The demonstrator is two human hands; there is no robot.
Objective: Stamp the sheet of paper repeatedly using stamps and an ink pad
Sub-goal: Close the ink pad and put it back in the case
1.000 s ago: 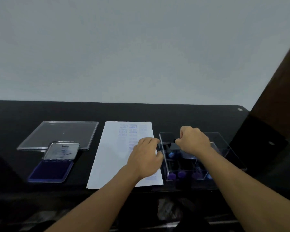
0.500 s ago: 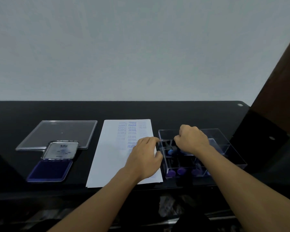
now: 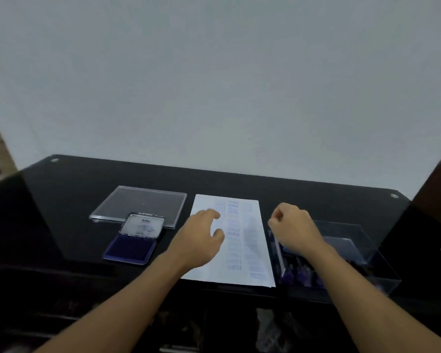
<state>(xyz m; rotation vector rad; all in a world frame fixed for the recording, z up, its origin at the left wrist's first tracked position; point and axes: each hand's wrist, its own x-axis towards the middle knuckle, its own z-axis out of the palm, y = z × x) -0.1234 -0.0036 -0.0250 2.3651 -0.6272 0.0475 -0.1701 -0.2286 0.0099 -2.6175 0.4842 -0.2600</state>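
- The sheet of paper (image 3: 242, 250) lies flat on the black glass table (image 3: 61, 212), between the open blue ink pad (image 3: 130, 248) on its left and a clear plastic box (image 3: 361, 253) on its right. Columns of blue imprints run down its middle and right.
- Left hand (image 3: 199, 240): fingers relaxed and loosely spread, holding nothing, over the sheet's left part. Contact with the paper cannot be resolved.
- Right hand (image 3: 297, 231): fingers curled in, above the box's left edge. The palm side is hidden, so whether it pinches a stamp cannot be told.
- Purple-handled stamps (image 3: 302, 276) stand at the box's near end.
- Judged step: fetching a stamp for inking.
- Technique: pin the sheet flat with the left hand, dab the stamp face squarely on the pad, set it straight down on a blank area at the left, and lift vertically to avoid smearing.
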